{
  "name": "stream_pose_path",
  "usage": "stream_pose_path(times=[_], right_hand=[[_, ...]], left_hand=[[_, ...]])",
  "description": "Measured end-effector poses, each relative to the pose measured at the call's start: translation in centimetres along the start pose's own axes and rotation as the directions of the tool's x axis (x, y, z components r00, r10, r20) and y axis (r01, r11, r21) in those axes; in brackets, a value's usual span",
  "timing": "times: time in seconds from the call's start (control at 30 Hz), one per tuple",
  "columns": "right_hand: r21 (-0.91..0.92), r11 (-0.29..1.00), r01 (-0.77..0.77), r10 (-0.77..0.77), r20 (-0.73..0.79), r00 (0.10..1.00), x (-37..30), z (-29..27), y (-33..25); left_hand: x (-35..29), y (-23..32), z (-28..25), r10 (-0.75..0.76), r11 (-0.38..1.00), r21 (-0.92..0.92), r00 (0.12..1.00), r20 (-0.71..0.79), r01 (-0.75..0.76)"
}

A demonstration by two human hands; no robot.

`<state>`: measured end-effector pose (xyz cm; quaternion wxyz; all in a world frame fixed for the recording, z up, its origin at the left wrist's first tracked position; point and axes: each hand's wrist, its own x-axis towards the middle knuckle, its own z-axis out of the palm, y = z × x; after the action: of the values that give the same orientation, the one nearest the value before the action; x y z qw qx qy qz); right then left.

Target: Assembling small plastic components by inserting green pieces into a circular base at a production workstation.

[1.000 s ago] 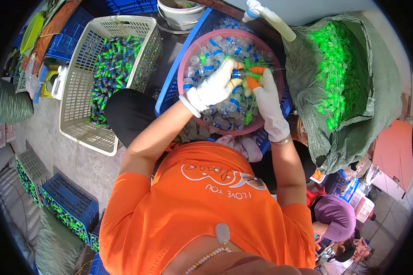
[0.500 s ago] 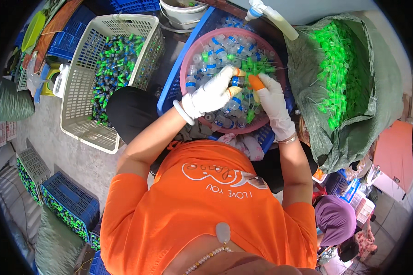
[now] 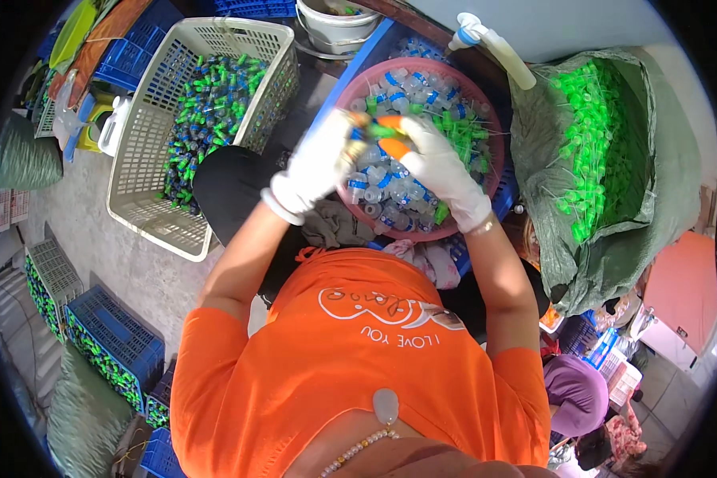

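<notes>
My left hand [image 3: 317, 163], in a white glove, is closed around a small bottle at the pink basin's left rim; motion blurs the bottle. My right hand [image 3: 442, 167], gloved in white with orange fingertips, pinches a green cap [image 3: 382, 131] against the bottle's end. Below both hands, the pink basin [image 3: 500, 163] holds many small clear bottles [image 3: 390, 187] with blue bands, plus a pile of loose green caps [image 3: 458, 131] with thin tubes. Whether the held cap is seated on the bottle cannot be made out.
At left stands a whitish slatted basket [image 3: 127, 171] of dark bottles with green caps. A green woven sack [image 3: 566, 275] full of green caps stands open at right. The basin rests in a blue crate [image 3: 358, 60]. A white bucket [image 3: 338, 32] is behind; another person [image 3: 577, 394] sits lower right.
Both hands have moved left, from over the basin's middle toward its left rim, with the bottle in my left hand. The right hand now meets it with a green cap.
</notes>
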<state>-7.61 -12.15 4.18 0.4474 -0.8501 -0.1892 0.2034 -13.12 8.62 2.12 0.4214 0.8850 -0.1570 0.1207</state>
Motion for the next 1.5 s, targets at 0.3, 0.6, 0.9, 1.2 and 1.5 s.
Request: stream_pose_path(times=[0.3,0.6,0.9,1.2,1.5], right_hand=[[-0.829,0.56,-0.014,-0.381,-0.272,0.884,8.0,4.7,3.0],[-0.406,0.909,0.088,-0.254,-0.374,0.892,1.7,1.1,3.3],[-0.213,0.975,-0.064,-0.073,-0.581,0.811,-4.8,-4.1,3.0],[-0.161,0.977,0.14,-0.212,-0.677,0.705,-3.7,-7.8,-1.2],[-0.353,0.929,0.11,-0.344,-0.718,0.605,-1.6,-8.2,-4.4]], left_hand=[[1.7,-5.1,-2.1,0.127,0.787,0.593,0.895,-0.427,0.171],[8.6,-5.4,6.3,0.013,0.946,0.314,0.96,-0.281,0.079],[10.1,-6.5,9.5,0.153,0.831,0.554,0.98,-0.124,-0.06],[12.3,-3.2,8.9,-0.158,0.781,-0.621,0.983,-0.095,0.065],[13.0,-0.2,8.2,-0.218,0.407,-0.91,0.976,-0.016,0.076]])
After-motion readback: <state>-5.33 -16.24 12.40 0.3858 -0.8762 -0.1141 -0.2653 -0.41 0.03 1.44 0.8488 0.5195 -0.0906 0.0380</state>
